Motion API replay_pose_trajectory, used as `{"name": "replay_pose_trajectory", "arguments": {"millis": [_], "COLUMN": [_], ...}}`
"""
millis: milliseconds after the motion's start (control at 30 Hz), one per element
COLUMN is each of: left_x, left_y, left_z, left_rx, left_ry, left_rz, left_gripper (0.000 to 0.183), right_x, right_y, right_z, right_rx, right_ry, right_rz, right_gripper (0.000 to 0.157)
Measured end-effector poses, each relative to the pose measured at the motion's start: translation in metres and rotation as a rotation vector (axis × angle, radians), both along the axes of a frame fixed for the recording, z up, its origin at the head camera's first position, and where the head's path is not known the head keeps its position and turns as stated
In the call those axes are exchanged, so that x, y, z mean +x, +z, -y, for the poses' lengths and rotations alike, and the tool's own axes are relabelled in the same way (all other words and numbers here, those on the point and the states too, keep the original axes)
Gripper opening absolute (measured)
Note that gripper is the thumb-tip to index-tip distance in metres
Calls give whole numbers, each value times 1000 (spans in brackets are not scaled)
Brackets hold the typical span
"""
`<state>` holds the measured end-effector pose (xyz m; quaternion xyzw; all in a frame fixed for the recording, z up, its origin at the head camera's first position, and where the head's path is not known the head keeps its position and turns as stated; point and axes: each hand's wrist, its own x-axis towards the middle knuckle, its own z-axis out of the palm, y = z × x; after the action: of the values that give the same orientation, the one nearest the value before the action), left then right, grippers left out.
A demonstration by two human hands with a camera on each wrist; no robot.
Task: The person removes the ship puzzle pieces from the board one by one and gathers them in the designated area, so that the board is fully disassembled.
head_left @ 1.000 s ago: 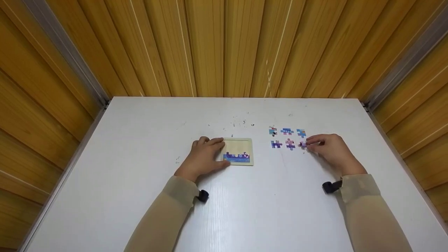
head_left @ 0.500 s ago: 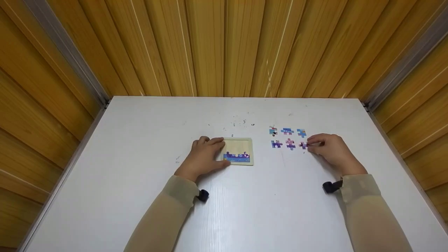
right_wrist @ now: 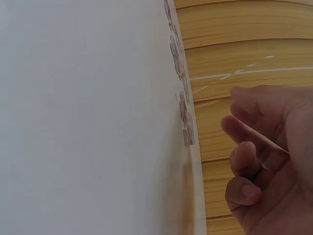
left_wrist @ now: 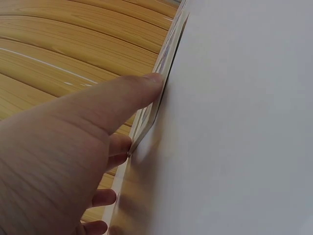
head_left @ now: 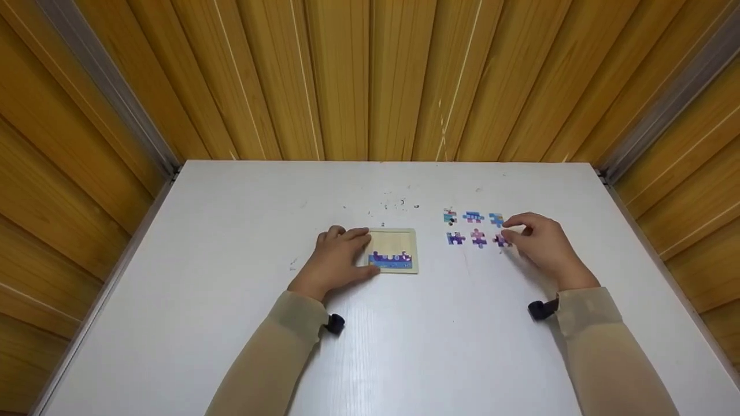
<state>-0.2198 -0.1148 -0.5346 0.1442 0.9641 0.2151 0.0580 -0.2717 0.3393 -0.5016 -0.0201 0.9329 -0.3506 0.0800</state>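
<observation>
Main risk: a wrong-piece nudge, since the right hand [head_left: 543, 245], thumb and index tips apart and nothing gripped, hangs between the blue-and-orange flat jigsaw piece [head_left: 496, 219] at 2 o'clock of its cluster and the purple tabbed jigsaw piece [head_left: 499, 240] at 4; contact with either, can't tell. Pieces look thin and lie flat, so fingertips could slide off or skid one into its neighbour. The left hand [head_left: 334, 258] clamps the pale wood-look rectangular tray [head_left: 415, 254] at its 9 o'clock side, thumb on the near rim, fingers at the far corner; if that hold slackened or pulled, the tray would likely skate and jar the blue-and-purple printed strip [head_left: 392, 262] at its 6 o'clock. Cluster sits toward 2–3 o'clock of the tray, two rows of three. Pieces: glossy-looking prints, rounded knobs, scooped sockets. Tray: raised rim, plain bare bed. Surface [head_left: 451, 346]: white, faintly grained, dark flecks toward 12.
</observation>
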Motion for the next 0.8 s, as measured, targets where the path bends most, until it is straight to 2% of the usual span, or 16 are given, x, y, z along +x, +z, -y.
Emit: {"name": "replay_pose_trajectory", "arguments": {"millis": [100, 333, 633, 800], "left_x": [0, 0, -3, -4], "left_y": [-2, -2, -1, -1], "left_z": [0, 2, 1, -3], "left_rx": [5, 14, 18, 36], "left_ry": [-3, 6, 8, 33], "left_rz": [6, -3, -18, 8], "left_gripper": [86, 84, 85, 85], "right_x": [4, 13, 15, 16], "right_y": [3, 14, 37, 41], "right_z": [8, 41, 98, 129], "right_rx": [-11, -124, -258, -330], "right_ry": [7, 73, 123, 170], "right_rz": [-51, -265, -278, -302], "right_gripper": [39, 30, 25, 21]}}
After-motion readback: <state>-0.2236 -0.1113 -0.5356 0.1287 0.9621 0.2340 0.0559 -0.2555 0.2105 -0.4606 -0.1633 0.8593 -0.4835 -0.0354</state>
